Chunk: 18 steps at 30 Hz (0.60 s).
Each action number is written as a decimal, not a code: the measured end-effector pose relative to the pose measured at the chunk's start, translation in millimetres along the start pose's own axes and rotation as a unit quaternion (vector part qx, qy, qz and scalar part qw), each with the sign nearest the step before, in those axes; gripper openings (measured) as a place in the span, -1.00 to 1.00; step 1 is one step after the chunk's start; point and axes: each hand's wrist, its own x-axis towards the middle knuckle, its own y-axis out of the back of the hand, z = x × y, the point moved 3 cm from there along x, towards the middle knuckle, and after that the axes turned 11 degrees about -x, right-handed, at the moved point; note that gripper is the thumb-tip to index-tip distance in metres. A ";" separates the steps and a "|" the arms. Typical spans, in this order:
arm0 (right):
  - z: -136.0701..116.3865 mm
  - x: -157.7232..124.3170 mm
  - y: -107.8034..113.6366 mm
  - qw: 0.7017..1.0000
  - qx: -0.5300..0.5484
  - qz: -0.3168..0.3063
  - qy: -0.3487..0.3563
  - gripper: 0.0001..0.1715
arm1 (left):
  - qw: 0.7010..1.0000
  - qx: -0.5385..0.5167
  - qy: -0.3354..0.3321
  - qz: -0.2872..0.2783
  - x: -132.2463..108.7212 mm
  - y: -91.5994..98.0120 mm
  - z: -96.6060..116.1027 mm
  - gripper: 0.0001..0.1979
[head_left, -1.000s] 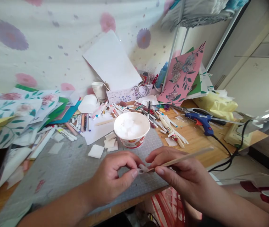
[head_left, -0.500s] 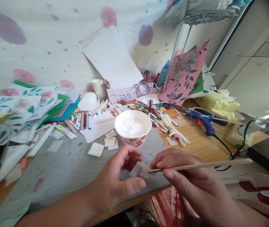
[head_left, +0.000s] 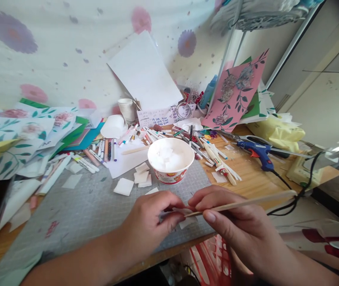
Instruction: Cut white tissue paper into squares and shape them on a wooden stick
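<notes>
Between the fingers and thumb of my right hand (head_left: 235, 226) is a flat wooden stick (head_left: 247, 200), its left tip pointing at my left hand. My left hand (head_left: 151, 218) is closed, fingertips and thumb pinching a small thin white paper piece (head_left: 179, 211) around the stick's tip. Much of that paper is hidden by the fingers. Just beyond both hands a printed paper bowl (head_left: 171, 161) holds white pieces. Left of it several white paper squares (head_left: 124, 186) lie on the grey cutting mat (head_left: 92, 212).
Markers (head_left: 86, 163) are scattered behind and left of the bowl. A blue glue gun (head_left: 255, 153) with a black cord lies at right, near scissors. A pink flower card (head_left: 236, 93) leans at the back; more flower sheets (head_left: 14, 143) are stacked left.
My left fingers have closed from a loose curve onto the white paper at the stick's tip. The stick's right end has swung slightly up and left. The view has shifted a little.
</notes>
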 end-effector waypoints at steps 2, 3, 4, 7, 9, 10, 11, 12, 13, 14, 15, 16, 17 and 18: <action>-0.8 0.8 -1.2 1.000 -0.010 0.004 0.008 -0.80 | 0.999 0.034 -0.036 0.009 -1.3 0.4 2.1 -0.94; -0.6 1.2 -1.5 1.000 -0.018 0.006 0.009 -0.80 | 0.998 0.043 -0.045 0.013 -1.8 0.4 2.3 -0.92; 0.0 1.6 -1.3 1.000 -0.026 0.011 0.008 -0.80 | 0.998 0.047 -0.048 0.018 -2.1 0.5 2.0 -0.91; 2.3 2.5 1.1 0.998 -0.050 0.035 0.004 -0.79 | 0.999 0.039 -0.013 0.032 -2.5 1.4 -2.5 -0.88; 3.0 2.8 3.4 0.997 -0.057 0.055 0.005 -0.79 | 0.999 0.009 0.041 0.032 -2.8 1.9 -7.9 -0.87; 3.0 2.8 4.4 0.996 -0.059 0.062 0.007 -0.79 | 0.997 -0.013 0.070 0.030 -3.0 1.8 -10.5 -0.85; 2.7 2.6 5.1 0.996 -0.062 0.067 0.008 -0.79 | 0.994 -0.038 0.095 0.028 -3.2 1.5 -12.7 -0.82; 2.2 2.3 5.5 0.995 -0.065 0.070 0.010 -0.79 | 0.991 -0.066 0.117 0.026 -3.3 1.0 -14.4 -0.79; 1.6 1.9 5.6 0.995 -0.069 0.071 0.012 -0.78 | 0.986 -0.094 0.134 0.027 -3.2 0.4 -15.4 -0.77; 1.2 1.5 5.5 0.995 -0.072 0.070 0.014 -0.78 | 0.981 -0.122 0.149 0.028 -3.0 -0.3 -15.9 -0.75; 0.9 1.1 5.3 0.995 -0.073 0.070 0.015 -0.78 | 0.975 -0.149 0.162 0.030 -2.6 -1.1 -16.0 -0.75; 0.8 0.6 5.0 0.995 -0.074 0.070 0.015 -0.78 | 0.968 -0.176 0.175 0.035 -2.1 -1.9 -15.8 -0.75; 0.8 0.3 4.6 0.995 -0.074 0.070 0.015 -0.78 | 0.960 -0.202 0.189 0.039 -1.6 -2.7 -15.5 -0.75; 1.0 0.0 4.1 0.995 -0.071 0.071 0.015 -0.79 | 0.952 -0.226 0.201 0.043 -1.2 -3.4 -15.0 -0.76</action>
